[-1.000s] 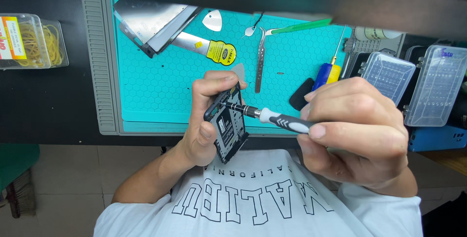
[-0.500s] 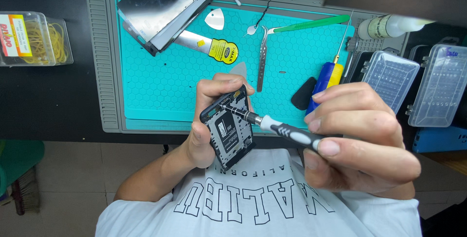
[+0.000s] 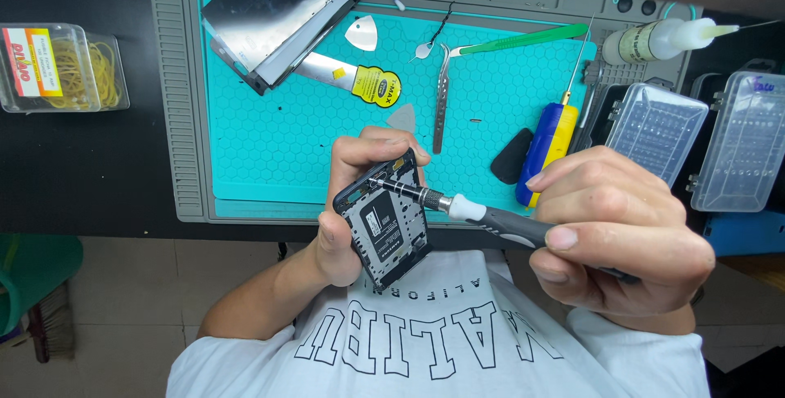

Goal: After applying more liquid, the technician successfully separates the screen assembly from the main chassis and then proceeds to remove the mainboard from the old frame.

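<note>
We hold the opened phone body (image 3: 383, 226) in the left hand (image 3: 347, 202), fingers wrapped over its top edge and thumb along its left side, above the bench edge and in front of the teal work mat (image 3: 270, 153). The right hand (image 3: 613, 234) is closed around the grey handle of the precision screwdriver (image 3: 482, 216), whose bit meets the upper part of the phone body.

Risks, in our judgement:
- The bit enters at a slant; if it is not seated squarely it may slip and score the board or round the screw head.
- The phone body is unsupported over the floor, so a freed screw could drop clear of the mat.
- A loose left-hand grip would let the body twist under torque.

Limits of view: the screw itself is too small to make out. The screwdriver's rear end is hidden inside the right hand. The clear parts boxes (image 3: 695, 140) at right are partly cut off.
</note>
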